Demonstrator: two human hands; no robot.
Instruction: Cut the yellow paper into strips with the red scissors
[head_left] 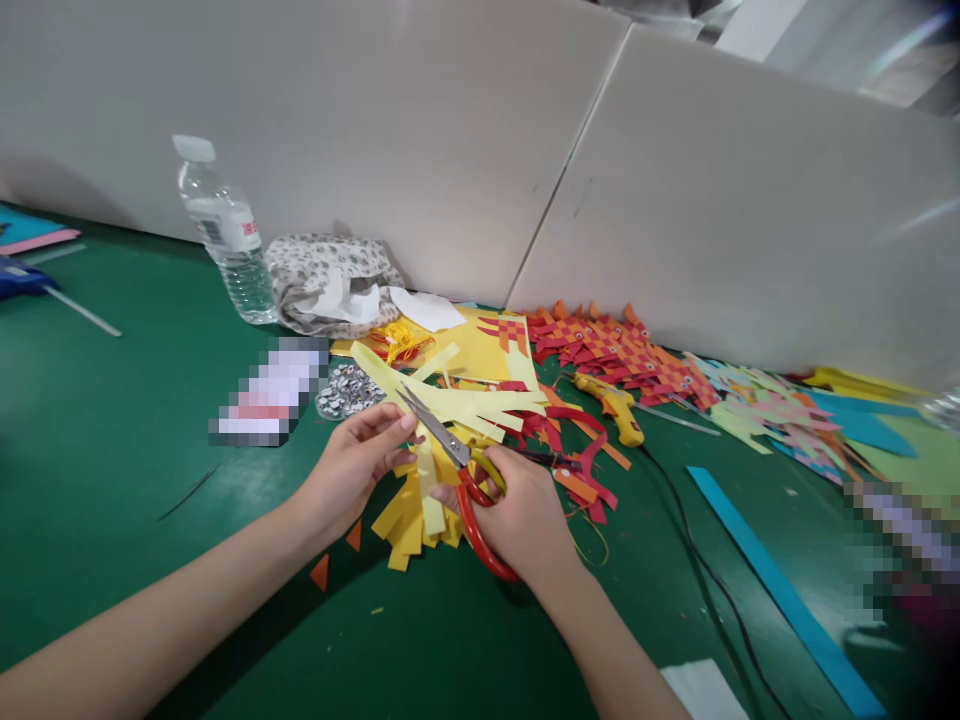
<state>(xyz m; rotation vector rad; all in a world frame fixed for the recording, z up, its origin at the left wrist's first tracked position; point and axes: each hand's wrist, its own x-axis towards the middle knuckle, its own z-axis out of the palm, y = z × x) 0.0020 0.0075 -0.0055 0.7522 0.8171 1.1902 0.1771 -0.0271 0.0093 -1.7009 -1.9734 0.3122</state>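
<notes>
My right hand (pixel 517 505) grips a pair of scissors (pixel 457 455) with red and yellow handles. Their metal blades point up and left, toward the fingertips of my left hand (pixel 360 455). Thumb and fingers of my left hand are pinched together close to the blades; what sits between them is too small or hidden to make out. Right behind the blades, pale yellow paper (pixel 480 402) with cut strips spreads out. Darker yellow paper strips (pixel 405 520) lie under and between my hands. Two small orange paper triangles (pixel 321 572) rest on the green table (pixel 247 620) below my left wrist.
A water bottle (pixel 232 240) stands by a patterned cloth pouch (pixel 330 260) at the back. Googly eyes (pixel 349 390) lie in a pile. Rightward are woven red-orange paper fish (pixel 607 345), a yellow glue gun (pixel 611 405) with its cord, and a blue strip (pixel 780 590). A grey partition (pixel 375 130) rises behind.
</notes>
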